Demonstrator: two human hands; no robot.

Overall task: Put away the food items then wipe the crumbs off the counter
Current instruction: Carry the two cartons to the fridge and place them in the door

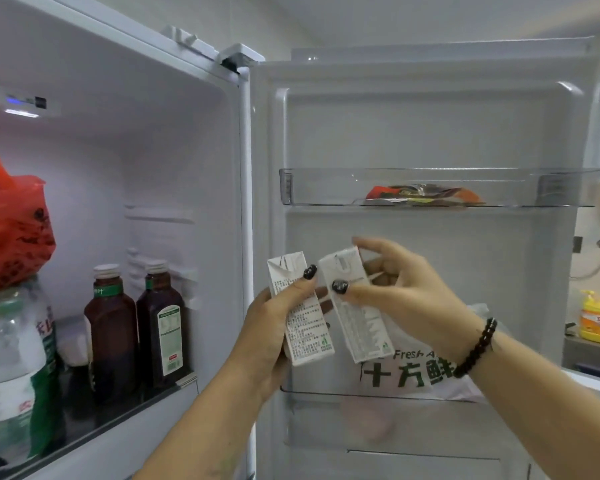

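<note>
Cartons: two small white drink cartons with grey print are being held up in front of the open fridge door, the left-hand carton (pixel 300 311) and the right-hand carton (pixel 355 306), both tilted slightly, tops nearly touching.
Bottles: two dark brown bottles with pale caps (pixel 110 327) are standing side by side on the fridge shelf, next to one big clear plastic water bottle with a green label (pixel 13 362).
Bags: one red plastic bag (pixel 11 233) is sitting on top of that water bottle; one white printed bag with green lettering (pixel 413 365) is lying in the lower door bin.
Packets: one flat orange-and-dark packet (pixel 423 195) is lying in the clear upper door shelf (pixel 326 187).
Room: open space is showing along the upper door shelf left of the packet; the lower bin's clear front edge (pixel 326 393) is running just under the cartons.
Left hand (pixel 267 327): gripping the left-hand carton, thumb across its front.
Right hand (pixel 402 282): pinching the right-hand carton between thumb and fingers, a black bead bracelet (pixel 478 346) sitting on its wrist.
</note>
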